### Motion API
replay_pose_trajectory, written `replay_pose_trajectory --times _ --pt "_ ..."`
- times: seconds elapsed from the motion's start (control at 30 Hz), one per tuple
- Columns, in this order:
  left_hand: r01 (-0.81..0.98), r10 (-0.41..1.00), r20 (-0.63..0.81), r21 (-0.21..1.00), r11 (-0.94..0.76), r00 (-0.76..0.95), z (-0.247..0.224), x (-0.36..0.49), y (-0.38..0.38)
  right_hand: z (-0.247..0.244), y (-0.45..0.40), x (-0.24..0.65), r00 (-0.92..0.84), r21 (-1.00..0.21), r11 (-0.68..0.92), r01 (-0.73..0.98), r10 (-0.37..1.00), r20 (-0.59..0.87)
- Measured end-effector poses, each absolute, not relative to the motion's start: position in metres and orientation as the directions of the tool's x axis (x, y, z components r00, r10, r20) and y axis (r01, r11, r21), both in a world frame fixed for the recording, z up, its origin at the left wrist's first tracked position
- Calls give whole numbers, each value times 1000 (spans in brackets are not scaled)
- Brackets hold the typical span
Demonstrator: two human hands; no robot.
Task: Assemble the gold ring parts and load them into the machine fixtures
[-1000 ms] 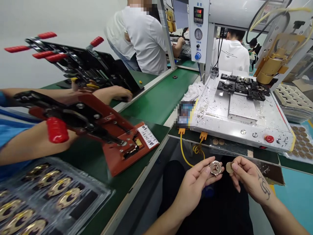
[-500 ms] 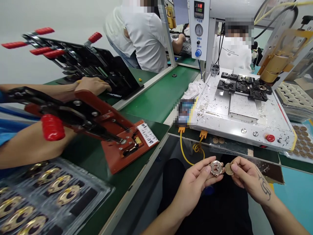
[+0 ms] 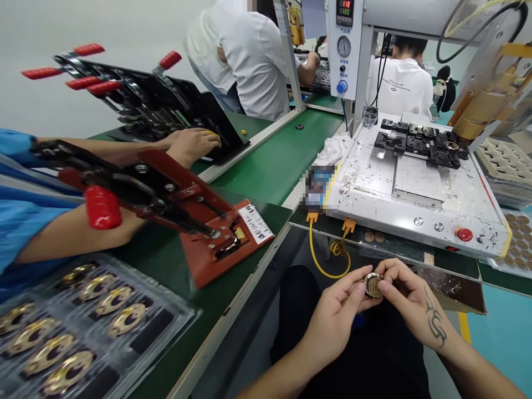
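Above my lap, my left hand [image 3: 336, 313] is closed, its thumb and fingers pinching a round rose-gold metal ring part [image 3: 366, 280] by the rim. My right hand [image 3: 409, 302] is closed too, with its thumb and fingertips on a thin tan disc [image 3: 374, 287]. That disc lies over the opening of the ring part and covers it. Whether it sits fully flat inside the rim is hard to see, since the right fingers hide the far edge.
Ahead stands a white press machine [image 3: 374, 202] with black fixtures [image 3: 418, 144]. More tan discs [image 3: 517, 233] lie at right. At left are a red-brown toggle clamp [image 3: 226, 249], a tray [image 3: 155, 332] of gold parts, and a co-worker's hand [image 3: 193, 145] near a black fixture.
My right hand has brought the tan disc left onto the ring part; before, they were apart. The co-worker's hand has moved right along the black fixture. The view has shifted slightly.
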State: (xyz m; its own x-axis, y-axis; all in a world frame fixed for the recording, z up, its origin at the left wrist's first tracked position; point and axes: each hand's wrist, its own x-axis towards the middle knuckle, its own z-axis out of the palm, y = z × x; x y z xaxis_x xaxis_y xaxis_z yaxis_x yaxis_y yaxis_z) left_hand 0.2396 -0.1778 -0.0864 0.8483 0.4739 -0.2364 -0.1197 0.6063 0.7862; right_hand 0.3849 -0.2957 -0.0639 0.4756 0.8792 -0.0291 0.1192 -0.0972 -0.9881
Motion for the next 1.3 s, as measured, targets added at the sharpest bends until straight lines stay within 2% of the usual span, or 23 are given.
replay_pose_trajectory --times 0.7,1.03,1.2,1.3 --pt "-100 494 -199 851 515 847 -85 237 -184 -70 -300 384 480 -985 -106 136 877 -28" --pt "-94 520 -149 906 412 841 -88 238 -188 -76 -299 379 518 -953 -100 285 853 65" --pt "-58 566 -136 948 312 813 -94 238 -190 -83 -301 377 547 -859 -125 496 814 197" --pt "-24 546 -101 976 218 832 -95 236 -184 -85 -301 382 515 -823 -150 548 836 190"
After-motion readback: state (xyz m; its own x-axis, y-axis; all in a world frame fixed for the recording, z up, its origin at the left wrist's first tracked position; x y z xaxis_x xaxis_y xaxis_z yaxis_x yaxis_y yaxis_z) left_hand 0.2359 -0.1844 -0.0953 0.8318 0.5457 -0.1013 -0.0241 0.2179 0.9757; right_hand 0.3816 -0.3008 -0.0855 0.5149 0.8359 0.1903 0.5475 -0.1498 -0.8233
